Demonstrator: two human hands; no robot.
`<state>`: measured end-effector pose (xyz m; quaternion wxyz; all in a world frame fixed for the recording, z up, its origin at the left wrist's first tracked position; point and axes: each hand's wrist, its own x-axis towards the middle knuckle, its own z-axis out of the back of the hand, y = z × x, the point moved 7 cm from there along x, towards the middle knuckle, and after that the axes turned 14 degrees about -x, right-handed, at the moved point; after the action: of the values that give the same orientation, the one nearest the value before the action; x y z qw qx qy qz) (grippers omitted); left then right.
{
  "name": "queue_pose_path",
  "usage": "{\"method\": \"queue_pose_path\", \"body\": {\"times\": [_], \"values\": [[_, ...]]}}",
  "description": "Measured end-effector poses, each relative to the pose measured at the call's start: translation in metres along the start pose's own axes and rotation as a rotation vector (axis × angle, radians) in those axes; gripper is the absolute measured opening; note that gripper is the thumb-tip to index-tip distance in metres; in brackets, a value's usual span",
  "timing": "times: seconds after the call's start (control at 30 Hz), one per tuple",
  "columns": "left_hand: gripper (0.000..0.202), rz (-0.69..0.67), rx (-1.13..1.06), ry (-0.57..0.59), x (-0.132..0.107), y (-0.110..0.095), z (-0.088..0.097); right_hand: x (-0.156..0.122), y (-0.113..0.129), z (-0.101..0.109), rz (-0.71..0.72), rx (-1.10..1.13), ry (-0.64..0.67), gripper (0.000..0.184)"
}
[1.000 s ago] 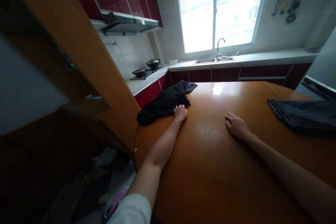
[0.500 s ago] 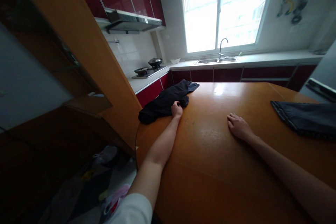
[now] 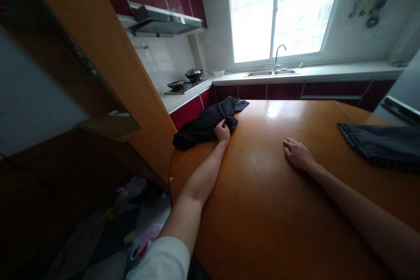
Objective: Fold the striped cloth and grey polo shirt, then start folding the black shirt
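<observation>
A dark, crumpled garment (image 3: 203, 127) lies at the left edge of the wooden table (image 3: 262, 201), with a bluish piece of cloth (image 3: 242, 105) showing at its far end. My left hand (image 3: 222, 131) is closed on the near right side of the dark garment, its fingers pinching the fabric. Flat on the tabletop to the right rests my right hand (image 3: 298, 153), fingers stretched out and holding nothing. Further right lies a folded dark grey garment (image 3: 387, 144), apart from my right hand and cut off by the picture's edge.
Beyond the table runs a white counter (image 3: 344, 70) with a sink (image 3: 262, 74) under the window. Pans (image 3: 193, 74) stand on the stove at the back left. A wooden partition (image 3: 131, 83) rises beside the table's left edge. Bags (image 3: 134, 189) lie on the floor.
My left hand and the part of the dark garment at its fingers have shifted very slightly right. My right hand stays in place; the view has tilted a little.
</observation>
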<state>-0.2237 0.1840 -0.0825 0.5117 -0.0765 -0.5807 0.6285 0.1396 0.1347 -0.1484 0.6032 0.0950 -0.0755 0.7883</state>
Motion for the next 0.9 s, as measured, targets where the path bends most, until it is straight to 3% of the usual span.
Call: {"method": "queue_pose_path", "body": {"times": [0.43, 0.67, 0.9], "values": [[0.036, 0.033, -0.013, 0.063, -0.003, 0.012, -0.008, -0.002, 0.002, 0.003, -0.007, 0.007, 0.008, 0.046], [0.036, -0.149, -0.063, 0.099, -0.011, -0.016, -0.012, -0.002, 0.003, 0.004, 0.015, 0.0, 0.001, 0.046], [0.03, -0.39, -0.139, 0.373, -0.057, -0.06, -0.05, -0.001, 0.002, 0.003, 0.03, -0.011, -0.019, 0.046]]}}
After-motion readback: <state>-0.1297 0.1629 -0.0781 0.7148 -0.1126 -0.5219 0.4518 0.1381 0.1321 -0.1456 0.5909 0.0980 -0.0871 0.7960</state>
